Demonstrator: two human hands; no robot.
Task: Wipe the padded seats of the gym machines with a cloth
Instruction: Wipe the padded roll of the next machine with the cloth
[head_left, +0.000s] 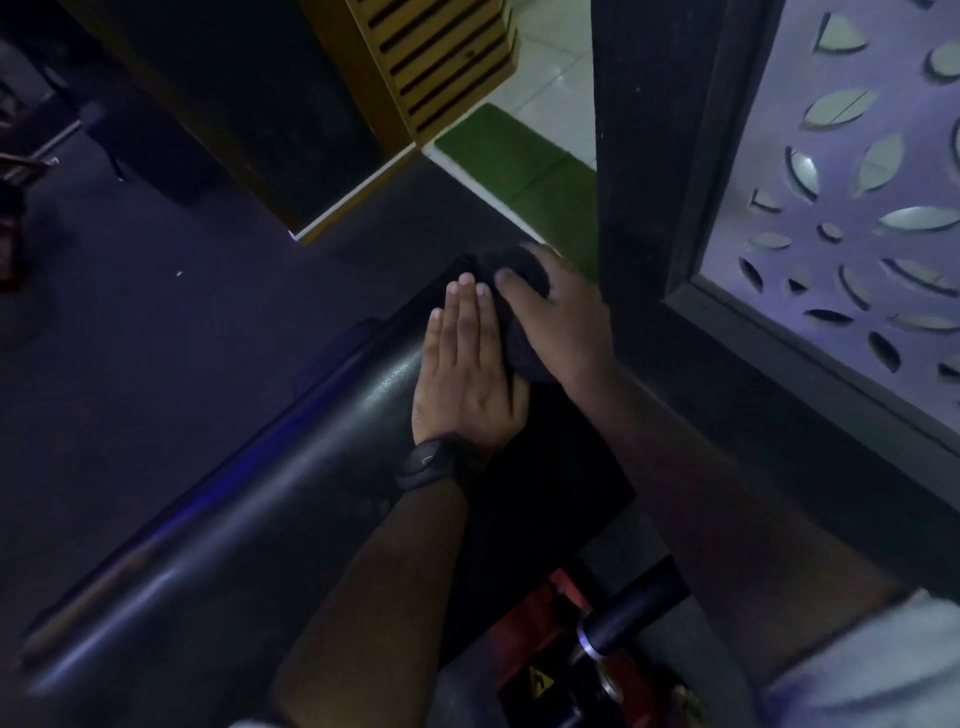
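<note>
A long black padded bench seat runs from the lower left up to the middle of the view. Near its far end lies a dark bunched cloth. My left hand, with a black watch on the wrist, lies flat on the pad with straight fingers beside the cloth. My right hand rests on top of the cloth, its thumb over the bunched part; its other fingers are hidden behind the cloth and hand.
A black post and a patterned cut-out panel stand close on the right. Red and black machine parts sit below the bench. Dark floor spreads left; a wooden slatted cabinet and a green mat lie ahead.
</note>
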